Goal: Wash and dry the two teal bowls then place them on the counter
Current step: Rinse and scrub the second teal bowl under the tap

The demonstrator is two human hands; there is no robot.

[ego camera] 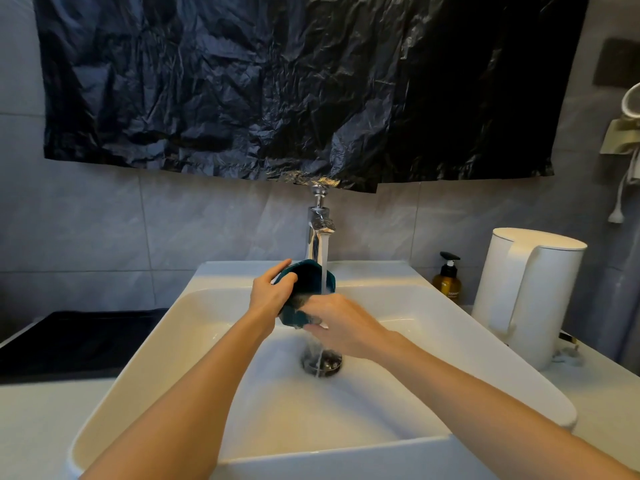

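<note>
A teal bowl (310, 284) is held tilted on its side above a white sink (221, 306), its opening turned toward the camera and to the right, directly under the water stream (324, 265) that falls from a chrome faucet (317, 226) standing at 12 o'clock on the basin's back rim. The left hand (272, 292) grips the bowl at its 9 o'clock edge — the fingers are curled and clamped over the rim, thumb on the outside wall. The right hand (337, 323) meets the bowl at its 5 o'clock side; its fingers are bunched together and pressed against the lower part of the bowl, though whether they pinch the rim or only rub the surface cannot be told, since water and blur hide the contact. Water runs off the bowl and hand down to the metal drain (322, 363), which sits just below the hands. Only 1 teal bowl is visible here. On the counter (602, 393) at 3 o'clock from the basin stands a white kettle (526, 292), and between it and the faucet — against the tiled wall — an amber pump bottle (447, 277). At 9 o'clock from the basin lies a dark flat panel (79, 341). A crinkled black plastic sheet (277, 81) hangs on the wall above the faucet.
</note>
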